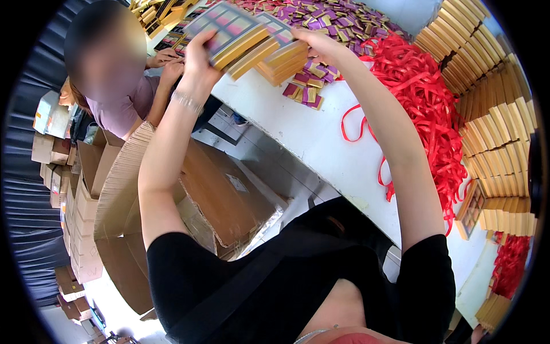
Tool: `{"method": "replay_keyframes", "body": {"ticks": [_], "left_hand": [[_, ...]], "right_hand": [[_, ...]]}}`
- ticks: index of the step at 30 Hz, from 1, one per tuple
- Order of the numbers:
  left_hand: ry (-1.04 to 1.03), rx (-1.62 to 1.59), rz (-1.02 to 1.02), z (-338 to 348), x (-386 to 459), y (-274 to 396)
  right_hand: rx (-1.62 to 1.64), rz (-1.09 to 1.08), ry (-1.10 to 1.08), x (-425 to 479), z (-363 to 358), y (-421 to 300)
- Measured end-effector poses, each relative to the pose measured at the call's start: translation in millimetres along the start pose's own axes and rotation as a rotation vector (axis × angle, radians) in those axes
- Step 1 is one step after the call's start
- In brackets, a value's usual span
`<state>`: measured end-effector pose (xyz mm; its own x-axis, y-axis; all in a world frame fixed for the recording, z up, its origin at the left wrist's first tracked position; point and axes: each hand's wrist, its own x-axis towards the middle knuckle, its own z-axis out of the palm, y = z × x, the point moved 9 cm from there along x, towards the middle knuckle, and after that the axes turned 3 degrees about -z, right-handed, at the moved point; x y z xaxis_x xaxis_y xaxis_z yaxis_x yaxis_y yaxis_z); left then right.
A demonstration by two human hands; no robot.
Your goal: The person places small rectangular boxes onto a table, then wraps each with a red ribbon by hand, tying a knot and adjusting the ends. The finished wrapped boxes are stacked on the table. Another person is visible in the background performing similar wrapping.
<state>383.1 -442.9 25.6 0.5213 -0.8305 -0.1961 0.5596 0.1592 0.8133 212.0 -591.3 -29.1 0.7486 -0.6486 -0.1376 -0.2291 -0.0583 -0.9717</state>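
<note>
Both hands are raised over the far end of the white table (300, 137). My left hand (201, 60) grips the near left side of a small stack of flat gold boxes (234, 43), whose divided tops show pink and gold squares. At a second stack of gold boxes (281, 64), just to the right, my right hand (324, 47) holds the upper right edge. Motion blurs both stacks, and their undersides are hidden. Small purple-and-gold wrapped pieces (309, 88) lie on the table below my right hand.
A heap of red ribbon (417, 86) covers the table's right side. Gold boxes (494, 107) are stacked beyond it. Purple-and-gold pieces (335, 21) are piled at the back. A co-worker's hands (169, 62) are close on the left. A large open cardboard carton (227, 189) stands beside the table.
</note>
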Motion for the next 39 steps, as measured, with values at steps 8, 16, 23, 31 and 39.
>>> {"method": "replay_keyframes", "body": {"ticks": [8,16,23,31,39], "left_hand": [[-0.152,0.433,-0.029,27.3,43.1,-25.3],[-0.196,0.037,-0.162,22.7,36.8,-82.8],[-0.22,0.232,-0.075,76.5,-11.3,-50.8],[-0.57,0.177,-0.249,236.3,-121.2,-123.9],[-1.291,-0.106,-0.813,420.6,-313.8,-337.7]], "right_hand": [[0.353,0.007,-0.1,16.2,-3.7,2.7],[0.748,-0.112,-0.138,39.0,36.6,-10.5],[1.038,-0.162,-0.259,-21.4,24.3,-52.5],[0.644,-0.432,0.521,-283.9,-107.1,-77.2],[0.658,-0.366,1.221,-565.6,-217.2,22.3]]}}
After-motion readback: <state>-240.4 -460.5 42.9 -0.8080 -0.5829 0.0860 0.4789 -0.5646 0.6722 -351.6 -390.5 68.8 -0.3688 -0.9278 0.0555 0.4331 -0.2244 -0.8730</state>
